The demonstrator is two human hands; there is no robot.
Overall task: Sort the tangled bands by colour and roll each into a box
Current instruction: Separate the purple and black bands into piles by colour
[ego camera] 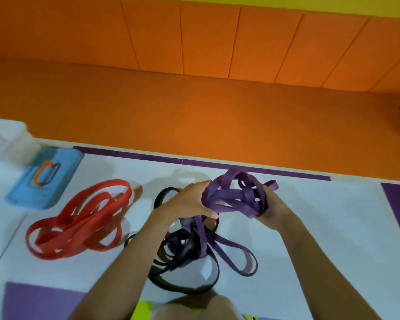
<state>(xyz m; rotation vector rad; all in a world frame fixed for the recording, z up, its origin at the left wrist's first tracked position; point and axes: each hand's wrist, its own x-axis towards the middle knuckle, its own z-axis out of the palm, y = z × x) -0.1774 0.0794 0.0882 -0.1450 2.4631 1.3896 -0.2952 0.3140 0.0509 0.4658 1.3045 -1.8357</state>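
The red bands [79, 222] lie loose on the mat [321, 227] toward its left edge, and the black bands [183, 262] are tangled at the near edge. A blue lid [44, 179] sits by the far left corner. My left hand [189, 202] and right hand [273, 209] both grip the purple bands [236, 197], bunched up near the far edge

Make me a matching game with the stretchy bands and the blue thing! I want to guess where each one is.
Things:
1. red bands
2. purple bands
3. black bands
4. blue lid

Places:
A. gripped and lifted by the left hand and right hand
B. far left, with an orange handle on top
C. loose pile left of the arms, touched by no hand
D. on the floor below the hands, tangled with hanging purple loops

Pairs: 1-C, 2-A, 3-D, 4-B
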